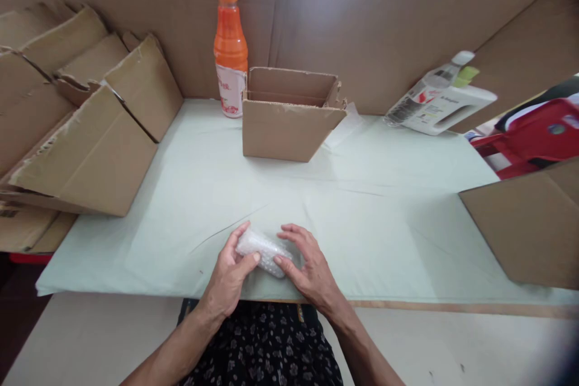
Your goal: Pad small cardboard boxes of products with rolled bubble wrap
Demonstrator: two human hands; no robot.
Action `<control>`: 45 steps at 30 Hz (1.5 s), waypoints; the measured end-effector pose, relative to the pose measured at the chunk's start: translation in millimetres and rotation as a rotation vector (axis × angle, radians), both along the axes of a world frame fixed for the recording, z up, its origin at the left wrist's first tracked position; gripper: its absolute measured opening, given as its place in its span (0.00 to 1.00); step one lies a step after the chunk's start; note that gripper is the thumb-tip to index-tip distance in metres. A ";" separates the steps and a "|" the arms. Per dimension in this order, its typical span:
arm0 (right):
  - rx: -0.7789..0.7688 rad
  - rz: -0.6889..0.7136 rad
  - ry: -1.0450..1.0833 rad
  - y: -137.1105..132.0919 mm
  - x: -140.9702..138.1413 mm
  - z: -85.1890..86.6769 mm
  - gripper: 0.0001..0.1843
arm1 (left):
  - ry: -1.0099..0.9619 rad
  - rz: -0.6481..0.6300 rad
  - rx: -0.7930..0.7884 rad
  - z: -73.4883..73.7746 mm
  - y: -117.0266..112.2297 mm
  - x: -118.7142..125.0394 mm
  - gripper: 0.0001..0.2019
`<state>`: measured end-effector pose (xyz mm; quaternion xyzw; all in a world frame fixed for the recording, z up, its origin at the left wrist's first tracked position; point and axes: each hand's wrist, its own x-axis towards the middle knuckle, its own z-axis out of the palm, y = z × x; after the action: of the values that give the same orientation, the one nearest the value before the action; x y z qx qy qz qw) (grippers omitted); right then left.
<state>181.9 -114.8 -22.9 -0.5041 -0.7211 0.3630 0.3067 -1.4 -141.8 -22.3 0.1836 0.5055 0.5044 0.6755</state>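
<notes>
A small bundle wrapped in bubble wrap (265, 250) lies on the pale green cloth (362, 223) near the table's front edge. My left hand (228, 274) grips its left end, thumb on top. My right hand (307, 265) holds its right end, fingers spread over the wrap. What is inside the wrap is hidden. An open cardboard box (289, 114) stands upright farther back, in the middle of the table.
An orange bottle (230, 48) stands behind the box at the cardboard back wall. A white jug (441, 102) leans at the back right. Flattened cartons (85, 120) pile up on the left, another carton (529, 223) sits at the right edge, red plastic furniture (534, 139) beyond.
</notes>
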 end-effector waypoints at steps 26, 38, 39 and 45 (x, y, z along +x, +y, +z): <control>0.415 -0.306 -0.005 126.8 102.3 121.2 0.10 | 1.681 -0.201 1.267 88.6 185.3 -27.0 0.11; 0.430 0.480 -0.539 160.9 7.3 170.9 0.11 | 1.605 -0.201 1.181 99.8 75.1 -48.3 0.15; 0.430 0.553 -0.623 162.4 -3.8 161.0 0.09 | 1.597 -0.207 1.170 99.3 74.9 -48.0 0.15; 0.296 0.725 -0.868 172.9 -49.6 123.3 0.17 | 1.561 -0.161 1.155 95.0 71.8 -43.9 0.16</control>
<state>132.4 58.1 100.4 -0.2795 -0.9503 0.1006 -0.0936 -45.2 -70.0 72.7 0.8033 0.4718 0.3634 -0.0109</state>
